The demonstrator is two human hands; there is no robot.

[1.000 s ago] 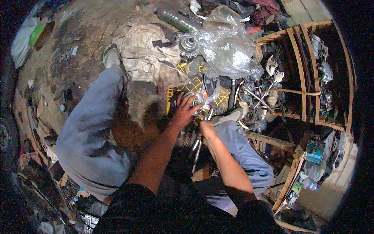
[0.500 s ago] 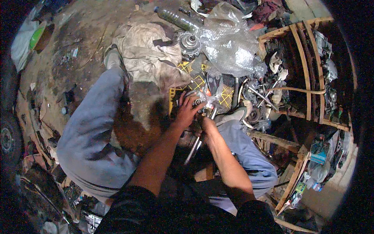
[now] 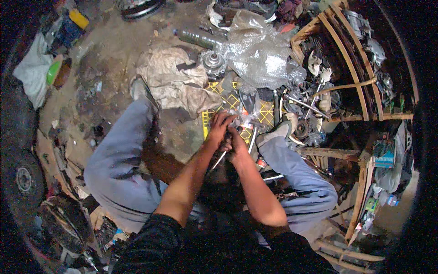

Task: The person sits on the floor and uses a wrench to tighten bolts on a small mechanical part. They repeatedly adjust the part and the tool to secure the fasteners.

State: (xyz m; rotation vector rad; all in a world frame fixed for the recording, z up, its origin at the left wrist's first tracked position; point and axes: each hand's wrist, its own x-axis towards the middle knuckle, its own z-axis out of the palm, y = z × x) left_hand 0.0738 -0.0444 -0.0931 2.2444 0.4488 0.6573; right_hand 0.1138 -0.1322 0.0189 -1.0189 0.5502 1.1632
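Note:
My left hand (image 3: 220, 129) lies with curved fingers over a grey metal machine part (image 3: 233, 119), gripping it from the left. Close against it, my right hand (image 3: 236, 144) is closed with its thumb up, around a slim metal tool. The tool's bright shaft (image 3: 219, 160) sticks out below both hands toward me; its other end is hidden by my fingers. Both hands are over a black and yellow patterned sheet (image 3: 266, 112). Just right of them a shiny metal bar (image 3: 252, 139) lies slanted. Clear plastic wrapping (image 3: 248, 118) lies beyond the hands.
A stained cloth (image 3: 171, 77), a round metal housing (image 3: 213, 63) and bubble wrap (image 3: 255, 50) lie ahead. A dark plastic bottle (image 3: 198, 39) is behind them. Metal parts (image 3: 303, 102) crowd the right beside a wooden frame (image 3: 344, 59). A wheel (image 3: 25, 179) stands at left.
My right hand has moved up and left, closer to my left hand. The shaft below the hands has shifted up and left. The view has swung slightly, showing more floor at the top left.

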